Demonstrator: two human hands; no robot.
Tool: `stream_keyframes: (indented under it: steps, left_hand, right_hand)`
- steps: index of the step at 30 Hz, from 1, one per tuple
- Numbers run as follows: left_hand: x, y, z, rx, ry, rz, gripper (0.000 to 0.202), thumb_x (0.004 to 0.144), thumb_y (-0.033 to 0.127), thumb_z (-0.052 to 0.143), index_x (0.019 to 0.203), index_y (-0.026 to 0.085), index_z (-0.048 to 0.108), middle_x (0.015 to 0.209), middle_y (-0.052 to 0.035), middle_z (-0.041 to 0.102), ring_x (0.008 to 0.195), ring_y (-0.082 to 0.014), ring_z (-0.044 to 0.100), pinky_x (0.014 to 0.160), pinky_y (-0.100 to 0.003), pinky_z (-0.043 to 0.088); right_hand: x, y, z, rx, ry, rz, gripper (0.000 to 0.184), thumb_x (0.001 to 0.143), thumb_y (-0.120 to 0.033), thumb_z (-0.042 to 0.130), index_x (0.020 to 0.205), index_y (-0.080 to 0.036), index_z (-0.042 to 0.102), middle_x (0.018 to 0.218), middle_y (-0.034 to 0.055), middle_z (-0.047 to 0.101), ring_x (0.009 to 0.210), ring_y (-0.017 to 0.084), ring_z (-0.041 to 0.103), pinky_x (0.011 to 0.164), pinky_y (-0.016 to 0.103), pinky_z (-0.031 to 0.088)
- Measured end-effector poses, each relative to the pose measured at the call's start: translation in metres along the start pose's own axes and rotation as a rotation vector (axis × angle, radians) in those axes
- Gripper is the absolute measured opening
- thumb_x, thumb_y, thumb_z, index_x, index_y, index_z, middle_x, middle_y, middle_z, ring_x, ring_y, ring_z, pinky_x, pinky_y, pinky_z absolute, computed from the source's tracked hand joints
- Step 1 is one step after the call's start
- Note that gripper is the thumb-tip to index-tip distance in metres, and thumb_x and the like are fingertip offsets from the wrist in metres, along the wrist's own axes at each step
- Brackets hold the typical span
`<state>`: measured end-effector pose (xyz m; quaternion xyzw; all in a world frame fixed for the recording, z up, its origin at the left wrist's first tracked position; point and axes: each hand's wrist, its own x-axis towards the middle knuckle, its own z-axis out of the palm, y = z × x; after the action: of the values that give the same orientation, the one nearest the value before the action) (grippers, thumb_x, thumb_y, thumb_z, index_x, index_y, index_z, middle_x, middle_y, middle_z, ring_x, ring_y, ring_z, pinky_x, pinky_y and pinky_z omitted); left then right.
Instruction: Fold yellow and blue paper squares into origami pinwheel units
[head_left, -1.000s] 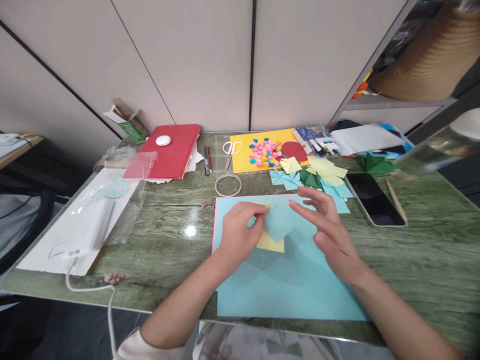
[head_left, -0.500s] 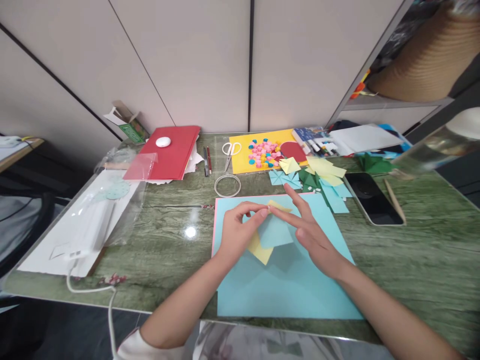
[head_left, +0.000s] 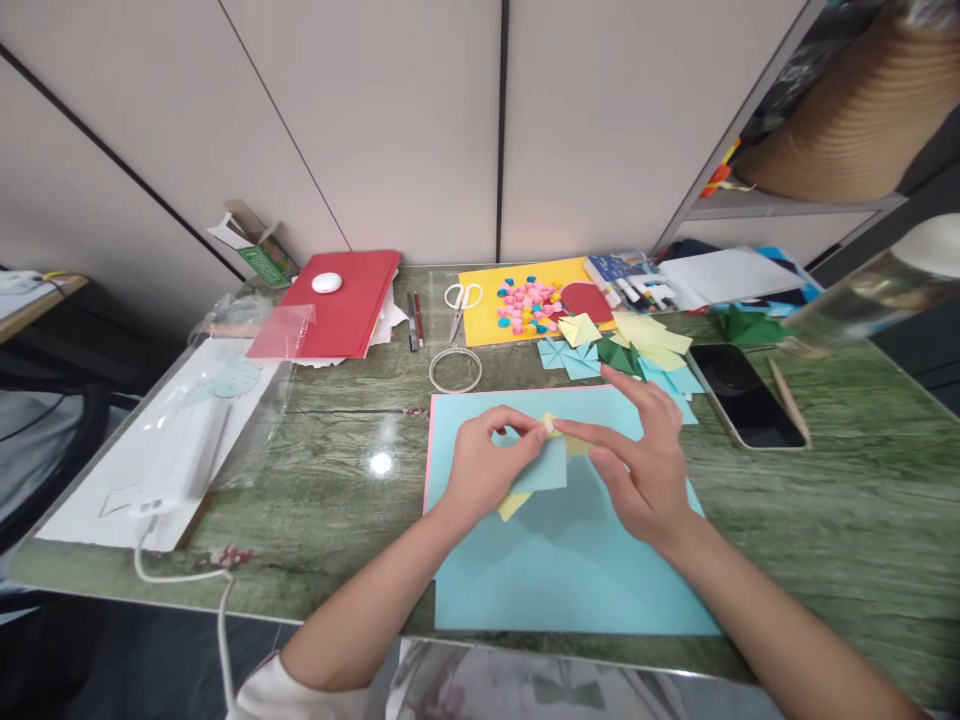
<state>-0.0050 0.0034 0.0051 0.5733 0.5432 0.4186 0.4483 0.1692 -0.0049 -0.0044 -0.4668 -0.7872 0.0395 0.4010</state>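
My left hand (head_left: 491,462) pinches a folded paper piece (head_left: 546,474) between thumb and fingers. It has a light blue flap facing me and yellow parts at its top and lower corner. At its upper tip sits a small white bit (head_left: 549,427), too small to name. My right hand (head_left: 651,468) has its fingers spread, with the index fingertip touching that tip. Both hands are above a large light blue sheet (head_left: 570,585) lying on the green table, with a pink edge showing along its left side.
Behind the sheet lie a clear ring (head_left: 455,371), scissors (head_left: 458,310) and folded papers (head_left: 652,340). Pink, blue and yellow pieces (head_left: 521,308) cover a yellow sheet. A phone (head_left: 742,395) and wooden stick (head_left: 789,402) lie right. A white power strip (head_left: 184,465) is left.
The folded paper has turned in my left hand, showing less of its yellow parts. My right hand has shifted slightly right, its index finger still at the paper's tip.
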Motion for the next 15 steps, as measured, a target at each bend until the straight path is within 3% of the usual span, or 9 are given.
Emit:
stream_keyframes:
  steps: [3, 5, 8, 11, 15]
  left_hand:
    - [-0.0034, -0.0011, 0.0038, 0.042, 0.004, 0.089, 0.01, 0.074, 0.026, 0.06, 0.069, 0.018, 0.064, 0.073, -0.0012, 0.065, 0.074, -0.0141, 0.058, 0.072, -0.027, 0.043]
    - [-0.0049, -0.0018, 0.005, 0.062, -0.004, 0.116, 0.009, 0.074, 0.025, 0.06, 0.069, 0.018, 0.064, 0.074, -0.0012, 0.064, 0.075, -0.0144, 0.058, 0.073, -0.027, 0.044]
    - [-0.0052, -0.0028, 0.005, 0.087, 0.008, 0.128, 0.008, 0.075, 0.024, 0.06, 0.069, 0.018, 0.063, 0.074, -0.0013, 0.065, 0.076, -0.0147, 0.058, 0.075, -0.028, 0.044]
    - [-0.0044, -0.0044, 0.0051, 0.116, 0.018, 0.162, 0.008, 0.076, 0.023, 0.06, 0.071, 0.019, 0.064, 0.076, -0.0021, 0.066, 0.078, -0.0157, 0.059, 0.078, -0.03, 0.044]
    - [-0.0047, -0.0069, 0.0067, 0.201, 0.029, 0.262, 0.008, 0.077, 0.024, 0.06, 0.074, 0.021, 0.065, 0.078, -0.0024, 0.068, 0.08, -0.017, 0.059, 0.08, -0.034, 0.042]
  right_hand:
    - [-0.0007, -0.0043, 0.0033, 0.005, 0.04, 0.101, 0.023, 0.085, -0.029, 0.046, 0.086, -0.03, 0.069, 0.135, 0.0004, 0.039, 0.119, 0.029, 0.042, 0.098, 0.051, 0.029]
    - [0.0002, -0.0049, 0.0052, 0.006, 0.08, 0.168, 0.014, 0.082, -0.031, 0.053, 0.088, -0.027, 0.066, 0.127, 0.0045, 0.047, 0.115, 0.029, 0.045, 0.095, 0.05, 0.033]
    - [0.0024, -0.0024, 0.0056, 0.013, 0.162, 0.217, 0.02, 0.077, -0.033, 0.061, 0.095, -0.025, 0.06, 0.118, 0.0077, 0.051, 0.109, 0.028, 0.05, 0.093, 0.05, 0.036]
    - [0.0043, -0.0003, 0.0027, 0.002, 0.2, 0.16, 0.007, 0.076, -0.029, 0.063, 0.082, -0.026, 0.063, 0.117, 0.0061, 0.05, 0.107, 0.026, 0.051, 0.092, 0.047, 0.037]
    - [0.0059, -0.0017, -0.0013, -0.069, 0.098, 0.068, 0.002, 0.076, -0.028, 0.063, 0.078, -0.027, 0.065, 0.12, 0.0042, 0.05, 0.109, 0.027, 0.048, 0.092, 0.047, 0.036]
